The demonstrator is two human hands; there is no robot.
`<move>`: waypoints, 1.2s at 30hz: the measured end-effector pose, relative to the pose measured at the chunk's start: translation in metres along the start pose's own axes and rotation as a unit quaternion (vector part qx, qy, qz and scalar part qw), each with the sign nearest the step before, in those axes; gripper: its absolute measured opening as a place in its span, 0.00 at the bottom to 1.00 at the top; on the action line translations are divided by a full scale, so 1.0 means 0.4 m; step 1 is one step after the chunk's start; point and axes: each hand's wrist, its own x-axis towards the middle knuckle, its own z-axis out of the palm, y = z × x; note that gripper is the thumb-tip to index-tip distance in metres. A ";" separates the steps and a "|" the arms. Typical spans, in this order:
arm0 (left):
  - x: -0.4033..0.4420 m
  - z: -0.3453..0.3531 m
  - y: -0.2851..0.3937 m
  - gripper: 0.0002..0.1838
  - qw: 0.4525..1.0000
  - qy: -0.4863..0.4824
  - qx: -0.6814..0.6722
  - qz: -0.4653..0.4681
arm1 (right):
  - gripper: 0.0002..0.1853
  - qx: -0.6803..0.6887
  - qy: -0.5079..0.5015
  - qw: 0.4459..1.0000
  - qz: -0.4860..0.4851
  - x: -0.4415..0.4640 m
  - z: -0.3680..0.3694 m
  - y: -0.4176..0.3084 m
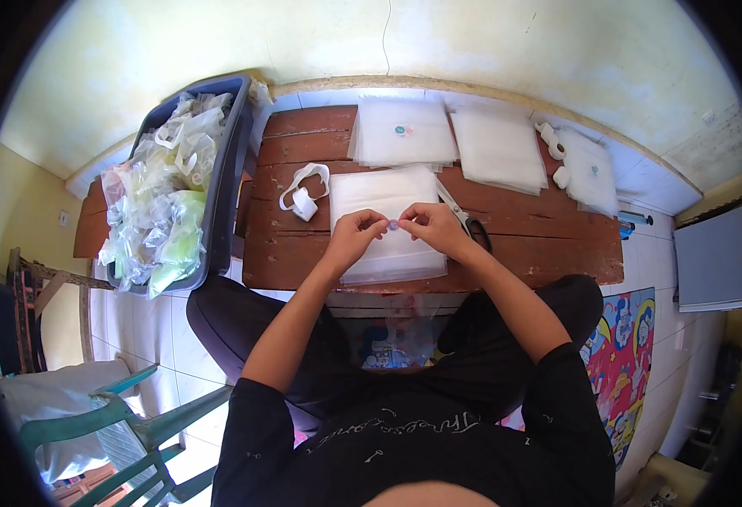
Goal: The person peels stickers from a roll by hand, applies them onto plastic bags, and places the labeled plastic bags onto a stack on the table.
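Between the fingertips of both hands is a small, round, purplish sticker point(394, 225). My left hand point(360, 237) pinches its left edge, and my right hand point(432, 228) pinches the right edge. Both hands are closed just above a stack of clear plastic bags point(375, 193) on the brown wooden table point(286, 262). To the left of the stack lies a white roll point(304, 204) with a loose strip curling out of it. Scissors with black handles point(476, 232) rest beside my right hand, partly hidden by it.
Further bag stacks point(400, 148) point(497, 148) point(586, 173) line the table's back, two bearing small round stickers. White rolls point(550, 139) lie between stacks at right. A dark bin point(231, 160) full of crumpled plastic stands left. A green chair point(117, 422) is at lower left.
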 end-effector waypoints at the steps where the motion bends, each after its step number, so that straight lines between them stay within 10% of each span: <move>1: 0.000 -0.001 0.001 0.11 1.000 0.000 0.000 0.000 | 0.10 0.000 0.000 1.000 0.000 -0.001 0.002 0.000; 10: 0.001 -0.005 0.000 0.17 0.999 0.037 0.010 0.012 | 0.12 -0.002 0.018 1.000 0.026 0.006 0.009 0.010; 13: -0.004 -0.019 0.016 0.25 0.982 0.082 0.167 0.015 | 0.12 0.023 0.037 0.998 0.051 0.013 -0.001 0.023; 15: -0.006 -0.019 0.007 0.29 0.914 0.100 0.346 0.187 | 0.12 0.076 0.033 0.994 0.077 0.018 0.000 0.032; 21: -0.003 -0.019 -0.026 0.30 0.873 -0.009 0.445 0.199 | 0.13 0.072 -0.001 0.984 0.163 0.022 0.020 0.031; 36: -0.007 -0.015 -0.014 0.27 0.881 -0.008 0.437 0.183 | 0.11 -0.033 -0.006 0.990 0.139 0.022 0.046 0.043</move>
